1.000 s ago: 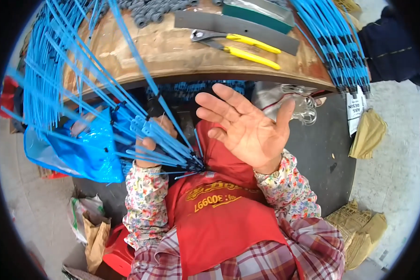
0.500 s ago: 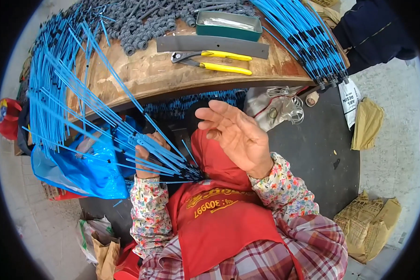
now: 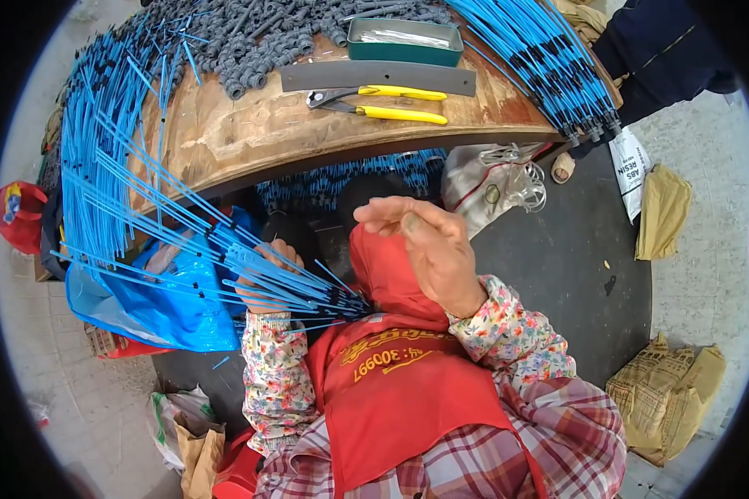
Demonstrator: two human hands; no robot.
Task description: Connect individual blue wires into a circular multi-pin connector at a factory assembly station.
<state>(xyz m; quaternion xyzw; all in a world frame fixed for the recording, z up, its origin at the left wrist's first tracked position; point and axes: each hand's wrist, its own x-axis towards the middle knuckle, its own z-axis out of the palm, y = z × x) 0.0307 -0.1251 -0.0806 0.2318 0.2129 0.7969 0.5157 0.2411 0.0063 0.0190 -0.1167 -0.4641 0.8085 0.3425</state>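
Observation:
My left hand (image 3: 260, 298) is closed around a fan of thin blue rods (image 3: 304, 287) with black fittings along them. Their dark ends lie against my red apron (image 3: 416, 416), and the other ends spread up and left toward a big heap of similar rods (image 3: 100, 183). Above my lap, to the right of that bundle, my right hand (image 3: 441, 258) is raised with its fingers stretched out. I see nothing in it.
On the wooden table (image 3: 216, 137) lie yellow-handled pliers (image 3: 399, 104), a grey strip (image 3: 379, 78), a green tray (image 3: 404, 50) of thin pale sticks, piled grey fittings (image 3: 258, 41) and more blue rods (image 3: 549, 66). A blue bag (image 3: 175, 308) hangs below left.
My right hand has turned from a spread palm to one with the fingers closer together, slightly lower. The rods stay in my left hand. The whole view has shifted a little.

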